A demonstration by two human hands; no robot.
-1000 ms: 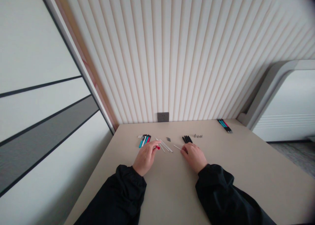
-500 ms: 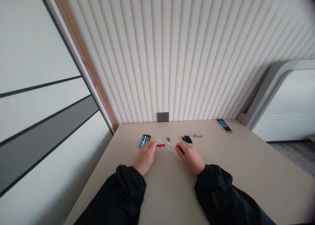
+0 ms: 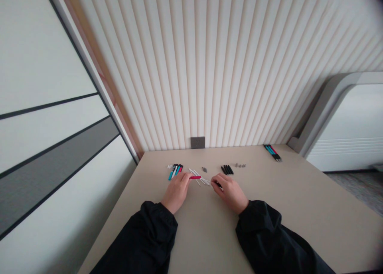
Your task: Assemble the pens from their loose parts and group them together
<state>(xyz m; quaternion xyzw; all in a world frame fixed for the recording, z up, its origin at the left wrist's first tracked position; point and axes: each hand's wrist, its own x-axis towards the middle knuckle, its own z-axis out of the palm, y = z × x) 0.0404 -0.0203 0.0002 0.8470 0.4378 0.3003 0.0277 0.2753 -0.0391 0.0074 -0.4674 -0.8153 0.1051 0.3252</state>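
The surface (image 3: 203, 238) is spreading out below the socket (image 3: 198, 142); nearer you than that, your left hand (image 3: 176, 192) is pinching a red tube (image 3: 195, 177), your right hand (image 3: 229, 191) is gripping a white rod (image 3: 206, 180) plus a dark piece (image 3: 220, 185), seemingly for aligning ends.

I look from my own head, forward and down over the counter (image 3: 206, 234), close enough for my left hand (image 3: 176, 189) and right hand (image 3: 229, 190) to sit below centre; its far edge crosses just under mid-height, beneath the fluted wall panel (image 3: 194, 66).
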